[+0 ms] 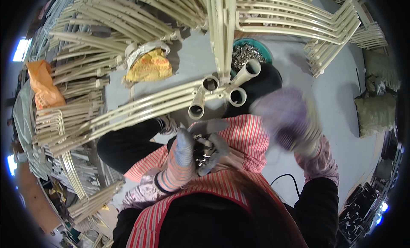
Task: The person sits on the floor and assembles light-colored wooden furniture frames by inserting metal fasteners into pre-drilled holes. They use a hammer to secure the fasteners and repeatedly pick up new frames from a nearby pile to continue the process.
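My left hand (192,152), in a striped knit glove with grey fingers, cups several small shiny metal parts (205,150) close to the striped apron. Blurred by motion, my right hand (285,116) wears a purple glove and is off to the right above the grey floor; whether it holds anything cannot be told. Cream-painted metal tubes (153,100) lie ahead of me, with open round pipe ends (237,97) near my knees. Behind these, a green basin (266,49) holds many small metal parts like those in my left hand.
Stacks of cream metal tubes (105,14) fill the far left, and bent tube frames (294,24) the far right. A yellow printed bag (150,67) sits on the floor. An orange bag (46,84) is at left, a grey-green cushion (374,115) at right.
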Demonstrator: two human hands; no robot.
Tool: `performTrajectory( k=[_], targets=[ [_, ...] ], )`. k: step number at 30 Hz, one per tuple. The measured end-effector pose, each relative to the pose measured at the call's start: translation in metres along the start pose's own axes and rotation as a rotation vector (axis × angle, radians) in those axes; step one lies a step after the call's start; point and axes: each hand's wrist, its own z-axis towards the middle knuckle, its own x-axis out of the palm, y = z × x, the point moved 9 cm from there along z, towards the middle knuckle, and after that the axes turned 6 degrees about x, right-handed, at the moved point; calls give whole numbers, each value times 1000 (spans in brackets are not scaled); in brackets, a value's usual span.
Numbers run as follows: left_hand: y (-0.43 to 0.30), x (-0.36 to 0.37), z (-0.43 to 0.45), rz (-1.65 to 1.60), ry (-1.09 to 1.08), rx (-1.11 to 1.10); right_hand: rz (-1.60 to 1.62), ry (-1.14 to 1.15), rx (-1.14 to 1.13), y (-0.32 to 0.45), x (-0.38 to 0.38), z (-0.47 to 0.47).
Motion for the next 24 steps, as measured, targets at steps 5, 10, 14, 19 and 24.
performTrajectory(
  k=[5, 10, 14, 19, 24],
  targets=[
    [7, 5, -5, -66, -76, -8, -339, 110, -148, 52, 58, 13],
    [1, 3, -12, -158, -66, 67, -233, 239, -120, 53, 74, 17],
    [17, -7, -15, -334, -153, -101, -332, 129, -123, 57, 74, 16],
    [27, -1, -11, -640, -61, -196, -526, 66, -275, 74, 78, 8],
    [18, 9, -10, -837, 164, -220, -403, 42, -257, 80, 63, 9]
  ],
)
